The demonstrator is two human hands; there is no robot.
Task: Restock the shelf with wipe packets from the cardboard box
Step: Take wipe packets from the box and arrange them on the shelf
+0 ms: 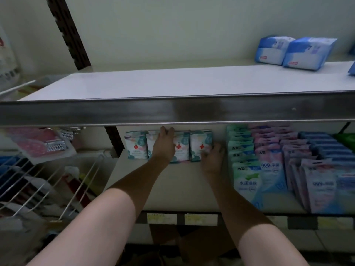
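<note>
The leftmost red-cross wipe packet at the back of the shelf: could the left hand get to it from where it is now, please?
Probably yes. The left hand rests on the packet beside the leftmost packet, nothing stands between them, and the shelf in front is bare.

Shop: stocked shelf [172,189] with price labels [162,218]

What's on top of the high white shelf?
Two blue packs sit on the top shelf at its right end. A blue corner peeks in at the picture's right edge; the rest of it is cut off.
</note>
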